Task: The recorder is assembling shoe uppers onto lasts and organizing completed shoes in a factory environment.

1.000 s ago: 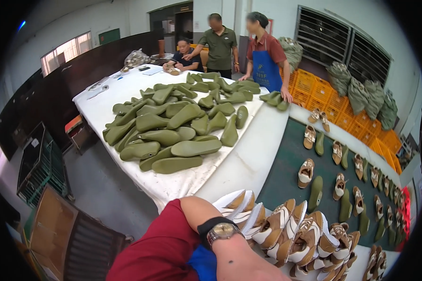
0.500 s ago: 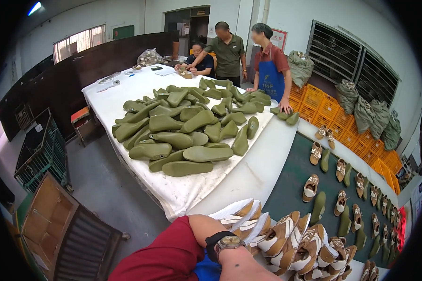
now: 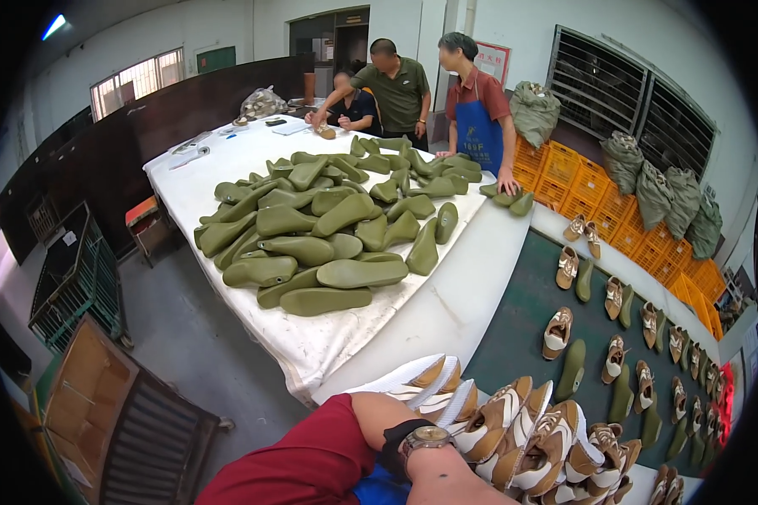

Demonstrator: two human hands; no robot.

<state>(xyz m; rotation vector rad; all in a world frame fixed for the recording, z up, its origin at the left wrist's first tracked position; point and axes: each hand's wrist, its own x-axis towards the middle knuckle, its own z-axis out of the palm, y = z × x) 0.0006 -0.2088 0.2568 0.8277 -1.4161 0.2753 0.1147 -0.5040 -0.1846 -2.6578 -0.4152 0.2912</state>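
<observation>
One forearm in red sleeve with wristwatch (image 3: 425, 438) now lower centre of frame, shifted right versus a second ago, lying against row of tan-and-white sneakers (image 3: 514, 429). Hands out of view; finger state cannot tell. Olive green shoe lasts (image 3: 328, 227) heaped on white table (image 3: 446, 303), centre, unchanged.

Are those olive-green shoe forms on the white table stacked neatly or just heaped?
Heaped. The olive-green shoe forms lie on their sides, overlapping at mixed angles across the white-covered table.

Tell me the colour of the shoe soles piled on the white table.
Olive green soles, clearest in the head view.
</observation>
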